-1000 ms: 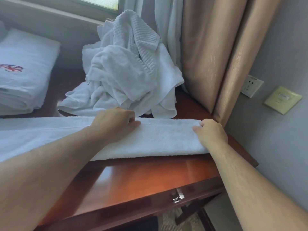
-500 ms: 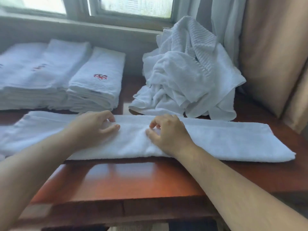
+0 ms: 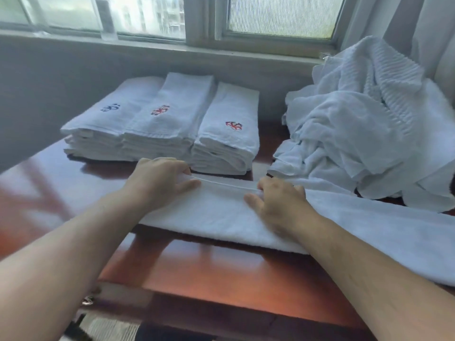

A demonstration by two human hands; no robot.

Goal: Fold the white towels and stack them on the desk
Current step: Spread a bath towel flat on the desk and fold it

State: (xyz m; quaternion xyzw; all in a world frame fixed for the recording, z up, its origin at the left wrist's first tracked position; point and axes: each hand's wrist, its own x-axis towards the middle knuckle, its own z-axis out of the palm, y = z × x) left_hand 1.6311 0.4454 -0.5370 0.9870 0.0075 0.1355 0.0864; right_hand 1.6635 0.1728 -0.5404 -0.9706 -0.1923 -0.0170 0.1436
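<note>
1. Now I see the white towel (image 3: 221, 212), folded into a long strip, lying across the desk (image 3: 197, 269) at 6 o'clock.
2. My left hand (image 3: 157, 183) and right hand (image 3: 278, 205) pinch its far hem.
3. Folded stacks (image 3: 157, 124) sit at 11 o'clock, the loose pile (image 3: 364, 124) at 2.
4. Since half a second ago, my hands have spread apart along the hem.

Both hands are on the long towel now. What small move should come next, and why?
Probably fold the right end over toward the left: the left hand and right hand pinch the far edge of the long towel, which lies as a narrow strip on the desk.
</note>
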